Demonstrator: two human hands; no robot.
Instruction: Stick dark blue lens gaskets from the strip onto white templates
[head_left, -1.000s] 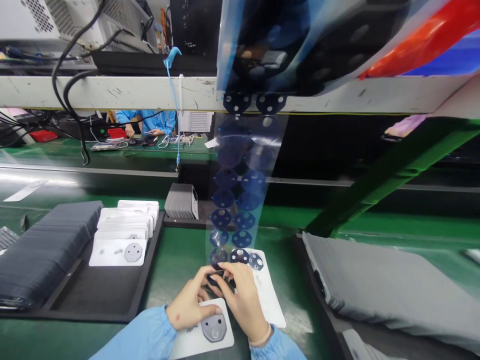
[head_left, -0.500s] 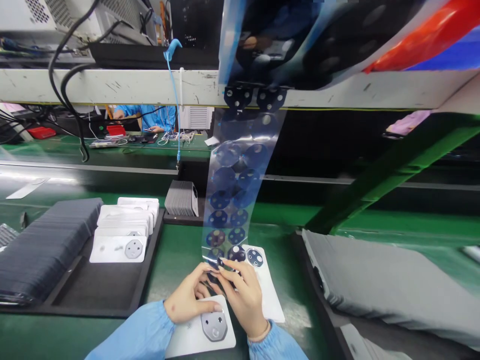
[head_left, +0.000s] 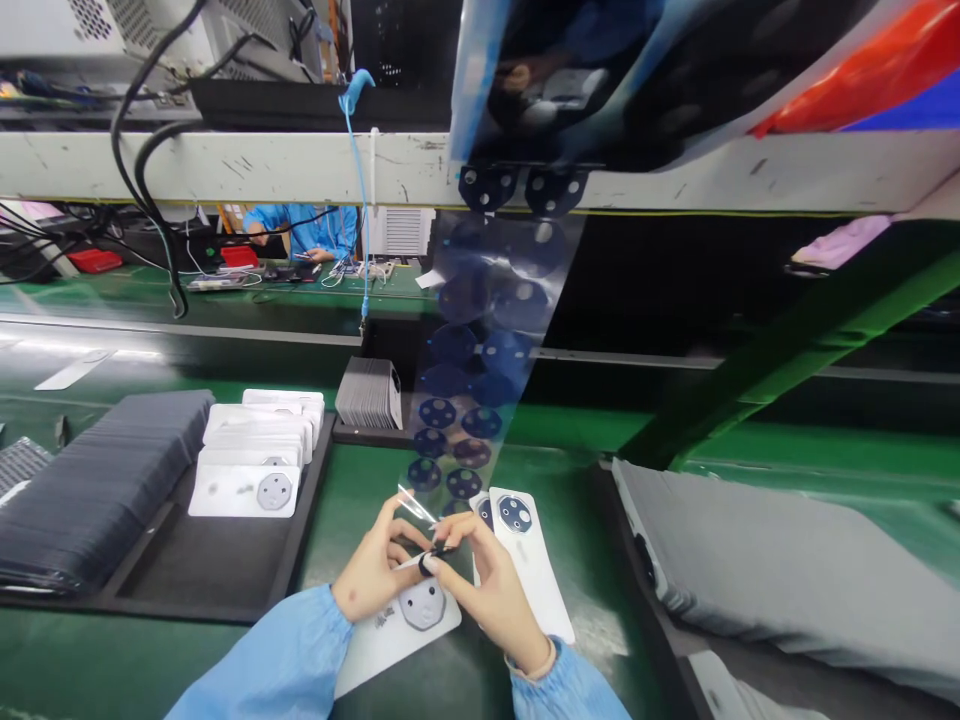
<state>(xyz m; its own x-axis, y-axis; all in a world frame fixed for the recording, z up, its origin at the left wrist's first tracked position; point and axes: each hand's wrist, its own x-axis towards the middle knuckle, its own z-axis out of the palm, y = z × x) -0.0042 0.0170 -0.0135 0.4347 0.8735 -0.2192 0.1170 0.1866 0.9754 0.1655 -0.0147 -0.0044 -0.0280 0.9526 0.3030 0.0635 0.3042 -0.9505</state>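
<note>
Narrowly, right fingers [head_left: 474, 533] pinch 1 dark piece [head_left: 425, 565]; left fingers [head_left: 386, 514] touch film [head_left: 417, 504], grip unclear.

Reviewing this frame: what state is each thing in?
Clear strip: hanging, bearing dark discs.
Dark piece: pinched by right hand.
Left hand: bent, grip unclear.
Panel beneath hands: face up, gray plate showing.
Panel at right: dark disc on it.
Tray panels: overlapping, face up.
Far stack: standing on edge.

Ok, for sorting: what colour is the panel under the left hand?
White panel; the head view shows it best.
</note>
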